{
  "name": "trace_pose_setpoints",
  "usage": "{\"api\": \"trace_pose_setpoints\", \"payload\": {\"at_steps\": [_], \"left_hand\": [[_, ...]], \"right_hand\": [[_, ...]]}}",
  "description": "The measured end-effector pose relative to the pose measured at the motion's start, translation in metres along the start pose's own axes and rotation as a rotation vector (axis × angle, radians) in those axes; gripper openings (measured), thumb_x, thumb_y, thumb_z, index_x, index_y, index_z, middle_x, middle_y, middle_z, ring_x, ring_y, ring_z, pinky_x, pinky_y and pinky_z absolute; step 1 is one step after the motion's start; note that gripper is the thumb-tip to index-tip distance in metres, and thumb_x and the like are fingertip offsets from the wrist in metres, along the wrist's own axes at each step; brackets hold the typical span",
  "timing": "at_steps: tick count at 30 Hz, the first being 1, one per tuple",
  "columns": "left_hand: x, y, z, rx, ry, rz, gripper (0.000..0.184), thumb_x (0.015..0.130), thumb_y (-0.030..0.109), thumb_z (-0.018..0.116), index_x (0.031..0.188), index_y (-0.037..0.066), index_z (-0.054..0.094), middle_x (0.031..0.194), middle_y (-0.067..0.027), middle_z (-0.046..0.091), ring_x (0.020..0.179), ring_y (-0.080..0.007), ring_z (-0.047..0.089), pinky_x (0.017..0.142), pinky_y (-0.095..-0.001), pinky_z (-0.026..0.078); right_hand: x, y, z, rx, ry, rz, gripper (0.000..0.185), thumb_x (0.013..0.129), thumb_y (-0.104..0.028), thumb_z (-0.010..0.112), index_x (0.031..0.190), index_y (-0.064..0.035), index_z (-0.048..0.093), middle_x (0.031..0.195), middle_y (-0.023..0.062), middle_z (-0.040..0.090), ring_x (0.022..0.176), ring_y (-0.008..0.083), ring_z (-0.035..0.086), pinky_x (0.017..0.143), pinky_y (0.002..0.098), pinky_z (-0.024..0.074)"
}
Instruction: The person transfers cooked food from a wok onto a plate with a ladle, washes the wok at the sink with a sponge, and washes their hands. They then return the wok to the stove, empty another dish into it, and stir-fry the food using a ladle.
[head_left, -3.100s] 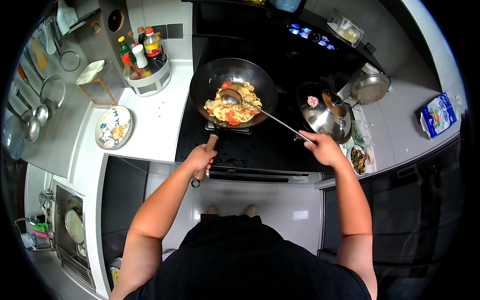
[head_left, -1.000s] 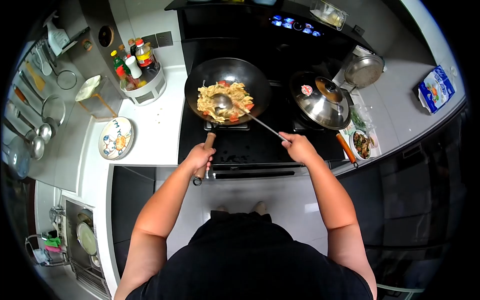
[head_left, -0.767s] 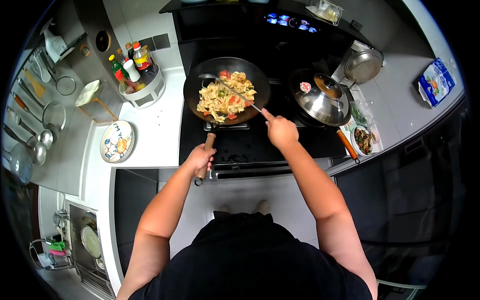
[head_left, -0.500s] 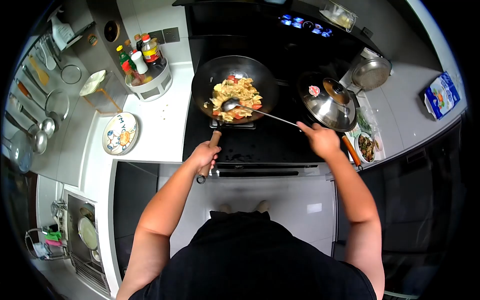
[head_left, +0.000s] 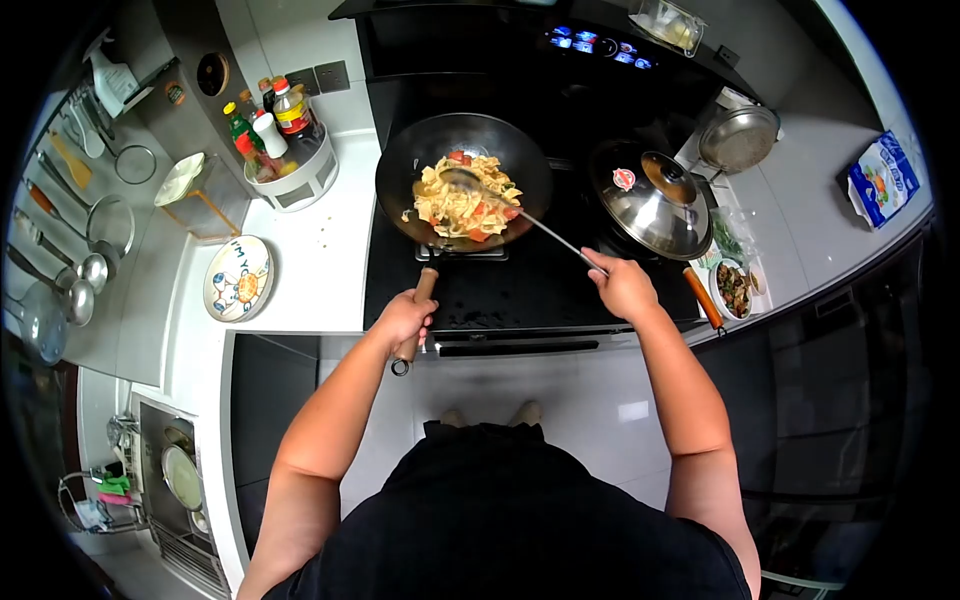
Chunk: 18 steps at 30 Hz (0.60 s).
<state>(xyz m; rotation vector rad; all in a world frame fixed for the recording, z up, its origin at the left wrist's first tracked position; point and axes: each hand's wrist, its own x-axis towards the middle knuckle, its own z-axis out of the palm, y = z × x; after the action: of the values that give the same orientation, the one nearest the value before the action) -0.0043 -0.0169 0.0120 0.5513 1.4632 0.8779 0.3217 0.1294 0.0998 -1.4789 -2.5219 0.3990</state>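
A dark wok (head_left: 520,160) sits on the left burner of the black stove, holding egg and tomato pieces (head_left: 465,210). My left hand (head_left: 403,320) is closed round the wok's wooden handle (head_left: 427,284). In my right hand (head_left: 625,287) is the long handle of a metal ladle (head_left: 545,228). The ladle's bowl is in the food near the wok's middle, blurred by motion. Right of it, a second pan stands under a shiny domed lid (head_left: 652,220) with a black knob.
Left on the white counter are a patterned plate (head_left: 225,290) and a rack of bottles (head_left: 310,178). Utensils such as a skimmer (head_left: 110,225) hang on the left wall. At right are a bowl of food (head_left: 733,290), an orange-brown handle (head_left: 703,298) and a blue-and-white packet (head_left: 884,180).
The ladle's bowl has moved up and away from me through the food, and my right hand has shifted slightly left. My left hand keeps its hold on the wok handle.
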Motion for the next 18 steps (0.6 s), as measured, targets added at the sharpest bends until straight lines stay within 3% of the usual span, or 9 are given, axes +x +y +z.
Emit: {"api": "trace_pose_setpoints", "payload": {"at_steps": [3,6,12,14,18], "left_hand": [[0.000,0.000,0.001,0.014,0.003,0.000,0.015,0.090,0.019,0.057,0.095,0.012,0.044,0.062,0.0022,0.047,0.044,-0.0086,0.044,0.040,-0.0273,0.040],[0.000,0.000,0.001,0.010,-0.005,0.003,0.015,0.090,0.019,0.057,0.095,0.012,0.044,0.062,0.0024,0.047,0.044,-0.0085,0.043,0.041,-0.0274,0.040],[0.001,0.003,0.000,0.013,-0.003,0.001,0.014,0.090,0.018,0.057,0.095,0.012,0.044,0.061,0.0024,0.047,0.044,-0.0088,0.043,0.041,-0.0277,0.040],[0.002,-0.001,-0.001,-0.003,-0.012,0.001,0.014,0.090,0.017,0.057,0.095,0.012,0.045,0.061,0.0023,0.047,0.043,-0.0091,0.043,0.040,-0.0279,0.040],[0.008,-0.004,-0.005,0.021,-0.008,0.010,0.016,0.090,0.018,0.057,0.097,0.011,0.045,0.061,0.0014,0.047,0.043,-0.0098,0.044,0.040,-0.0285,0.041]], "right_hand": [[-0.001,-0.020,0.019,-0.206,0.042,0.082,0.037,0.090,-0.025,0.056,0.127,-0.0261,0.058,0.085,0.0174,0.068,0.077,0.0392,0.065,0.074,0.0488,0.0534],[-0.012,-0.042,0.049,0.001,-0.068,0.155,0.039,0.091,-0.026,0.055,0.130,-0.0260,0.055,0.093,0.0206,0.067,0.087,0.0409,0.064,0.082,0.0476,0.0521],[-0.023,-0.024,-0.018,0.317,-0.192,0.046,0.036,0.088,-0.019,0.063,0.124,-0.0175,0.061,0.107,0.0211,0.064,0.101,0.0389,0.060,0.087,0.0389,0.0488],[-0.017,-0.025,-0.014,0.197,-0.259,0.059,0.036,0.089,-0.020,0.061,0.125,-0.0187,0.060,0.108,0.0210,0.064,0.101,0.0388,0.060,0.088,0.0402,0.0489],[0.003,-0.032,0.019,0.100,-0.119,0.151,0.038,0.090,-0.024,0.058,0.129,-0.0232,0.057,0.106,0.0213,0.065,0.101,0.0374,0.061,0.088,0.0422,0.0491]]}}
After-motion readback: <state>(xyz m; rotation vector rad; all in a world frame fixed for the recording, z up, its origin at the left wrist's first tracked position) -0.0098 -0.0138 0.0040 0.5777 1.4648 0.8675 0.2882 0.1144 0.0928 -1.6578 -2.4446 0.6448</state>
